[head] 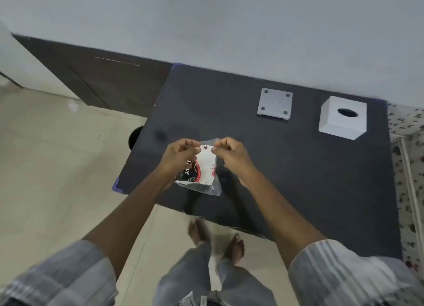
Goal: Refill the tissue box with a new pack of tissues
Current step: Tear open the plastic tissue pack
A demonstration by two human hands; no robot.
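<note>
1. Desk: a dark top against the wall, carrying the parts of the job; nothing on it has been refilled yet, by the look of it.
2. Tissue box: a white cube at the far right of the desk, round opening up, no tissue showing. It looks empty and waiting.
3. Base plate: a grey square with four pads lying beside the box, so I judge the box already opened.
4. Tissue pack: held in the air above the near edge of the desk, wrapper seemingly still sealed.
5. Left hand and right hand: each grip pinched shut on the wrapper's top edge, as if to tear. Unwrapping, loading and closing remain.
</note>
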